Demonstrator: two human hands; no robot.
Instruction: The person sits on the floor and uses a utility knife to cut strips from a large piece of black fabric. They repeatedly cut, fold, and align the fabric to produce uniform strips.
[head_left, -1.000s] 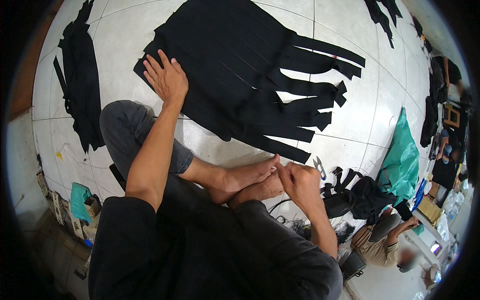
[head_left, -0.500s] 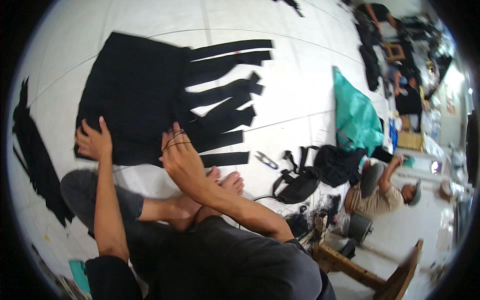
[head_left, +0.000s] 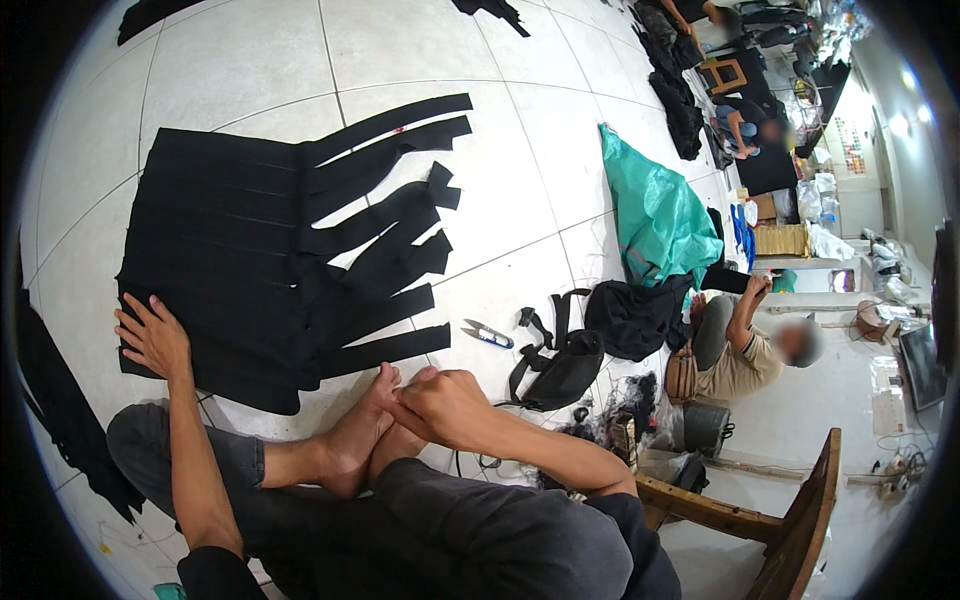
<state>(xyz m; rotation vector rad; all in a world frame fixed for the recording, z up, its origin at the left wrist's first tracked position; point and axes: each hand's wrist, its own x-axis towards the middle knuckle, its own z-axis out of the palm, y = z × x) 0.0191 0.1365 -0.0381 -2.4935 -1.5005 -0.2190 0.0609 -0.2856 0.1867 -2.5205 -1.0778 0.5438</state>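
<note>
On the tiled floor in front of me lies a panel of black fabric (head_left: 215, 250), with several long strips (head_left: 385, 240) fanning out from its right side. My left hand (head_left: 155, 338) rests flat on the panel's near left corner, fingers spread. Lower down, my right hand (head_left: 440, 408) is closed in a fist above my bare feet (head_left: 350, 435), off the fabric. Whatever it grips, if anything, is hidden. Small thread snips (head_left: 488, 334) with a blue handle lie on the floor beyond that hand.
A black bag with straps (head_left: 565, 370), dark cloth (head_left: 635, 315) and a teal sheet (head_left: 655, 220) lie to the right. More black fabric (head_left: 70, 420) is at the far left. One person (head_left: 745, 360) sits at the right, near a wooden frame (head_left: 790, 520); others sit farther back.
My right hand, which had dark thread over its fingers on the fabric, has drawn back toward me and closed. My left hand stays on the panel's corner. The view has shifted.
</note>
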